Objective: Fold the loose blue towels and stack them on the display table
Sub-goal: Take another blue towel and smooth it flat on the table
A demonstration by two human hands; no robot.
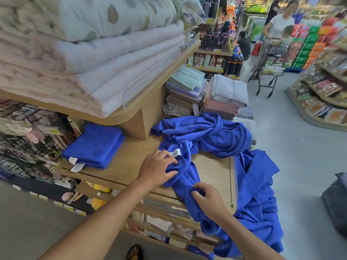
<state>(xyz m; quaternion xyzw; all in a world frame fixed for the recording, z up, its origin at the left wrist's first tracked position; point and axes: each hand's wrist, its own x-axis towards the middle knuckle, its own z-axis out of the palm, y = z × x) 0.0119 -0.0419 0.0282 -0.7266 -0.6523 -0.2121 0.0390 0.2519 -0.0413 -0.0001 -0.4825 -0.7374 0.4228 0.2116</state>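
Left hand [156,167] and right hand [209,198] fingers pinch the loose blue towel [190,174] on the display table [214,171].

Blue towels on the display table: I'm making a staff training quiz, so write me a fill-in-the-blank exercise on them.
The folded blue towels lie to the ___ of the loose blue towels.
The right hand grips them over the ___ display table's edge.
The label by the left hand is coloured ___.
Missing: left, wooden, white.
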